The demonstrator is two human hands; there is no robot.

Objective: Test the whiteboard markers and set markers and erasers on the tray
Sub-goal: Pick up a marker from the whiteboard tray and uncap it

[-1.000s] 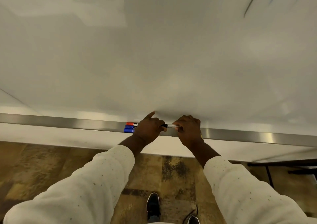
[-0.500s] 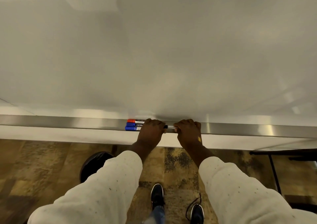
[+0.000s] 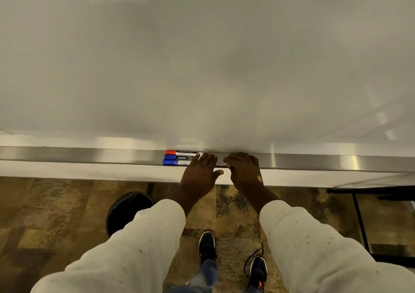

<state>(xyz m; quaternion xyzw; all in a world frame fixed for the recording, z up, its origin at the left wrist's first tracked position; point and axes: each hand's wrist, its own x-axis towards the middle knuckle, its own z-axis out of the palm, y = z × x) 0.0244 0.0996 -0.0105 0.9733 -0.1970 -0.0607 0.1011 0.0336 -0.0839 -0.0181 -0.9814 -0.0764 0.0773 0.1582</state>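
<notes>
Our left hand (image 3: 199,171) has flattened, fingers released; right hand (image 3: 243,169) fingers still grip the marker (image 3: 221,164) on the tray (image 3: 89,155).

Dim, soft indoor light; glare patches on the whiteboard (image 3: 224,57) and tray (image 3: 89,154); wide-angle bending at edges.

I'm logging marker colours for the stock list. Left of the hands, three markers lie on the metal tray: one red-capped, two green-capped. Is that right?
Not quite: none is green. The head view shows one red-capped marker and two blue-capped markers on the metal tray, just left of the left hand; the right hand grips a fourth marker.
</notes>
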